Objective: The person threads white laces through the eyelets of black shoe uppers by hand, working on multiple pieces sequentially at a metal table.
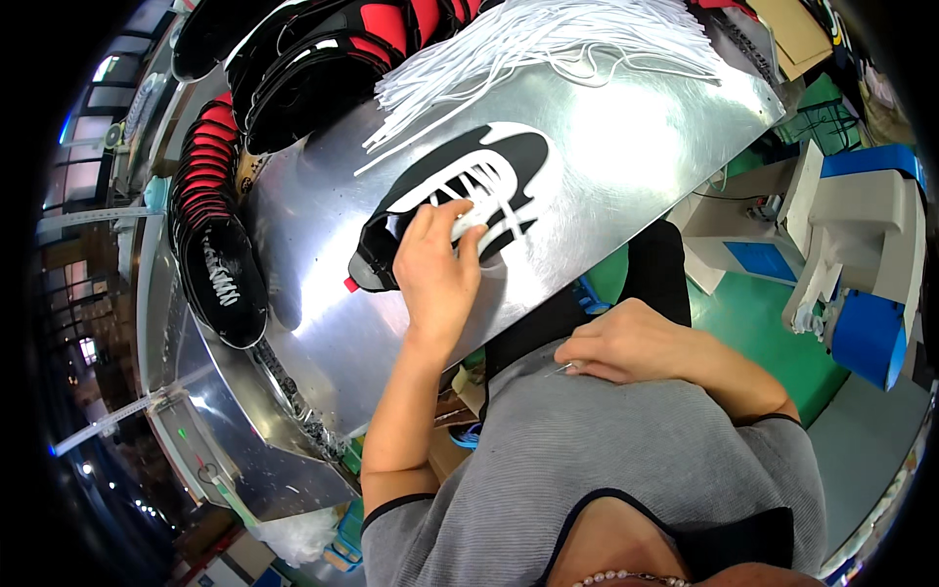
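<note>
Black-and-white shoe [438, 176] lies on the shiny metal table [626, 147], lace pile [548, 44] just beyond. Left hand [438, 264] pinches a white lace [475, 212] over it, blocking part of the opening. Right hand [631, 342], by the grey shirt [636, 440], clamped on a thin metal tool [560, 370]. Black-red shoes [207, 166] crowd table's left; green floor [738, 328], blue-and-white unit [861, 230] right.
</note>
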### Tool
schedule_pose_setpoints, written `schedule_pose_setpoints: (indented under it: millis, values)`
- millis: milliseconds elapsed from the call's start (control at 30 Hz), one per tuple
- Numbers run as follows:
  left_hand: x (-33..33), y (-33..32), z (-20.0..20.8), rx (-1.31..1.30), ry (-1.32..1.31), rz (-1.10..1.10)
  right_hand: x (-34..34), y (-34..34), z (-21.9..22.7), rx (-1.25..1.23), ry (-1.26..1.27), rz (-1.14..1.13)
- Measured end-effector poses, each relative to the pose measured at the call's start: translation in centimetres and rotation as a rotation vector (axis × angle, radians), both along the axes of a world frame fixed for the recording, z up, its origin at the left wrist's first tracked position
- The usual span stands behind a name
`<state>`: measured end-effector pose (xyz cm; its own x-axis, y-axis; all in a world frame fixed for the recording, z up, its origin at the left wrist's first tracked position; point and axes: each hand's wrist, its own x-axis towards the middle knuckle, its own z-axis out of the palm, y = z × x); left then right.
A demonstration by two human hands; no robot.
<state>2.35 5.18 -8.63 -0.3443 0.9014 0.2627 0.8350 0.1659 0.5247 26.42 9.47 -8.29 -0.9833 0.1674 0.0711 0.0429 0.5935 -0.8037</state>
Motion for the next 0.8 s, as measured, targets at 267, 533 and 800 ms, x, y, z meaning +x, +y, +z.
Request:
schedule_pose_setpoints:
  millis: [267,533,800]
  values:
    - [2.0,-0.1,2.2,0.044,-0.153,-0.133,-5.8,4.4,-3.1,-0.602,0.123,-0.784]
    - [1.7,-0.5,4.2,0.01,0.241,-0.14,-2.8,1.1,-3.1,-0.619,0.095,-0.244]
    - [0.1,0.2,1.0,-0.262,-0.09,-0.095,-7.4,6.0,-1.7,-0.561,0.253,-0.656]
